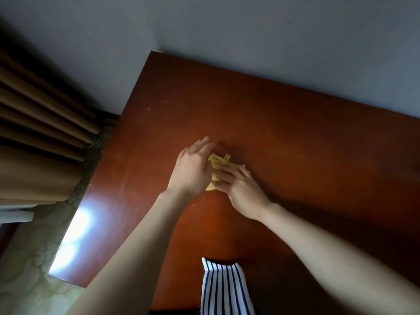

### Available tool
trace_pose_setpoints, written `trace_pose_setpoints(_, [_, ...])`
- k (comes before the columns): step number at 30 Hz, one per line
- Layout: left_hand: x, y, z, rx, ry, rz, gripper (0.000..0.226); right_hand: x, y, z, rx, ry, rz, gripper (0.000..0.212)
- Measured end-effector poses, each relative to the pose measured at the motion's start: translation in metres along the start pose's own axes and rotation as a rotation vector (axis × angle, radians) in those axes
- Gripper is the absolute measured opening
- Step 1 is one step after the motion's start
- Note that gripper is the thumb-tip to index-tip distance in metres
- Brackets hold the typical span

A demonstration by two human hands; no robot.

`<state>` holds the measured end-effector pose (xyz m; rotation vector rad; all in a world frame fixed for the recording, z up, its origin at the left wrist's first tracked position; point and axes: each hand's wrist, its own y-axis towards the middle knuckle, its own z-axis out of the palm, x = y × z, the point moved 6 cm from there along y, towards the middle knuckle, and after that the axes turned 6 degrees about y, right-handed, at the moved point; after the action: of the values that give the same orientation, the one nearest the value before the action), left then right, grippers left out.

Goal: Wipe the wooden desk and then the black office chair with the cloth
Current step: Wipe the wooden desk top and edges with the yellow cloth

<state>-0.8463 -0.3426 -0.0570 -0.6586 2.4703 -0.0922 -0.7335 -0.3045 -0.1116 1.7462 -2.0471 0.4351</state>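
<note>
Nearest to the camera, at the lower edge, there is a piece of white clothing with dark blue stripes, which hangs in front of the near side of the counter. From both sides of it, two bare forearms reach forward over the red-brown wooden surface.

The right hand lies on the yellow cloth. Its fingers are bent over the cloth and hold it down against the wood. The left hand is just beside it, on the left of the cloth, with its fingers straight and close together, pointing away from the person. This hand covers the left edge of the cloth; I cannot tell if it really touches it.

The cloth is crumpled and lies around the middle of the counter, between the two hands. Some folded strips of it stand out beyond the fingers.

On the left near corner of the counter there is a bright reflection of light. To the left of the counter hangs a brown curtain in thick folds, above a pale patterned floor. Behind the far edge of the counter stands a plain grey wall.
</note>
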Motion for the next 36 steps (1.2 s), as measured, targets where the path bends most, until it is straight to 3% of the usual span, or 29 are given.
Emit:
trace_pose_setpoints(4, [-0.005, 0.013, 0.022, 0.132, 0.193, 0.078, 0.055, -0.031, -0.047, -0.021, 0.143, -0.082, -0.058, 0.077])
trace_pose_setpoints(10, [0.007, 0.035, 0.041, 0.217, 0.664, 0.171, 0.064, -0.087, -0.075, -0.064, 0.108, -0.21, 0.157, 0.082])
trace_pose_setpoints(15, [0.019, 0.049, 0.042, 0.244, 0.874, 0.238, 0.09, -0.121, -0.054, -0.075, 0.082, -0.218, 0.316, 0.077])
trace_pose_setpoints(20, [0.019, 0.053, 0.047, 0.275, 0.906, 0.27, 0.11, -0.157, -0.007, -0.094, -0.046, -0.132, 0.421, 0.065])
trace_pose_setpoints(28, [0.021, 0.053, 0.051, 0.272, 0.839, 0.284, 0.114, -0.207, 0.091, -0.109, -0.144, -0.113, 0.512, 0.051])
trace_pose_setpoints(36, [0.022, 0.054, 0.054, 0.291, 0.815, 0.282, 0.115, -0.176, 0.165, -0.087, -0.136, -0.159, 0.526, 0.052])
